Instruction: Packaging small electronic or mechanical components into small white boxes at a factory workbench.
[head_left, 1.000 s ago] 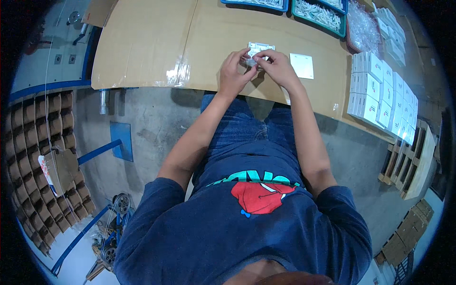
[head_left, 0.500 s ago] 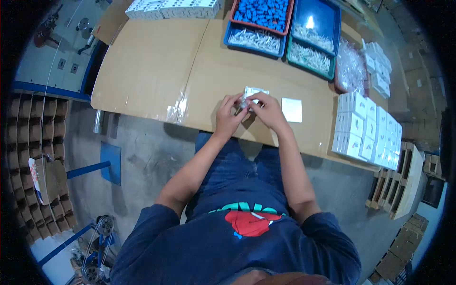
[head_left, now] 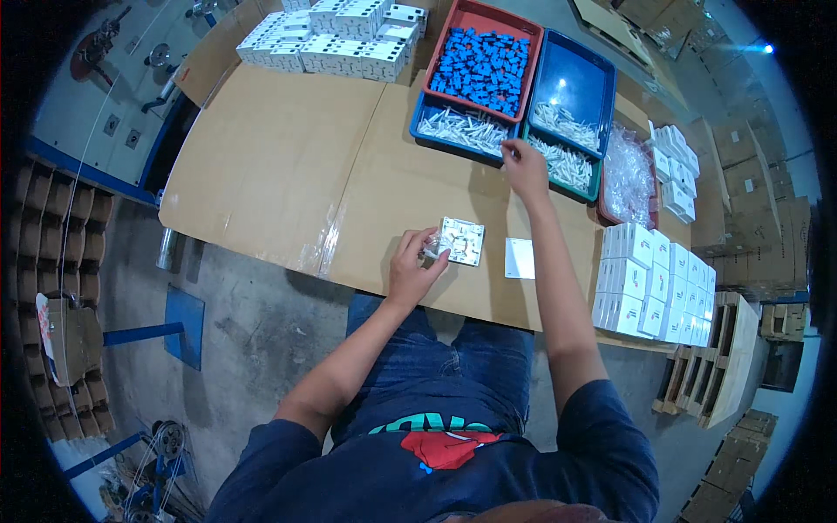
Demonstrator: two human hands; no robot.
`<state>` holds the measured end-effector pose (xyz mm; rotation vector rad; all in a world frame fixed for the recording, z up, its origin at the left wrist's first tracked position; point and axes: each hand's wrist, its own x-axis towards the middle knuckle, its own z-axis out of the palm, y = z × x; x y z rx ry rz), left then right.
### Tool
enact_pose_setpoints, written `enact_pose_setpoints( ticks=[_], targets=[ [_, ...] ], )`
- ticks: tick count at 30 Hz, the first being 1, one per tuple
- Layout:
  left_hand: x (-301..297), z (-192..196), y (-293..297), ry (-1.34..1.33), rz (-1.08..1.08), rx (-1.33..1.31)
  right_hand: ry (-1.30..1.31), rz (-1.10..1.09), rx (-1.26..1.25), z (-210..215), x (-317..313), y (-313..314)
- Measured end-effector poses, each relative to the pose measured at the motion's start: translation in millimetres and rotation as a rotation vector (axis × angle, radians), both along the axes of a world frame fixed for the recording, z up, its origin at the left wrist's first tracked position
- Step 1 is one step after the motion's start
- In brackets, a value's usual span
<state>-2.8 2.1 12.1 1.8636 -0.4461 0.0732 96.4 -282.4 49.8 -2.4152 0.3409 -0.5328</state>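
My left hand is closed around a small clear plastic bag that seems to have something pale inside. Right beside its fingertips lies a white square plate with cut-outs, flat on the cardboard-covered table. My right hand is stretched out to the trays, fingers bent together at the near right corner of a blue tray of thin white plastic pieces. What those fingers hold, if anything, is too small to make out. A smooth white square lies left of my right forearm.
A red tray holds blue parts. Another blue tray and a green tray hold more white pieces. Clear bags fill a red tray. White boxes stand stacked at right; white plates are piled far left.
My right hand has left the left hand and moved forward to the trays. My left hand keeps the bag, and the white plate is now uncovered. The view has shifted forward.
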Motion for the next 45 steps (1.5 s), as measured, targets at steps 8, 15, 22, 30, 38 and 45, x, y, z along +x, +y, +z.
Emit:
enact_pose_setpoints(
  ticks=[8, 15, 22, 30, 38, 45],
  targets=[
    [-0.6, -3.4, -0.6, 0.018, 0.007, -0.016, 0.044, 0.021, -0.407, -1.7, 61.0, -8.6],
    [-0.9, -1.2, -2.6, 0.015, 0.01, -0.008, 0.021, 0.217, -0.653, -29.3, 75.7, -22.1],
    [-1.2, -1.6, -2.4, 0.008, 0.016, -0.005, 0.116, 0.33, -0.808, -21.9, 78.7, -31.6],
    [-5.3, -6.8, -2.0, 0.02, 0.023, 0.004, 0.064, 0.358, -0.661, -18.8, 64.9, -41.4],
    [1.7, -8.3, -3.6, -0.073, 0.054, 0.021, -0.126, 0.269, -0.354, -0.6, 25.3, -34.6],
    [-0.4, -7.4, -0.7, -0.048, 0.031, 0.006, 0.055, 0.209, 0.065, 5.1, -54.8, 19.8]
  ],
)
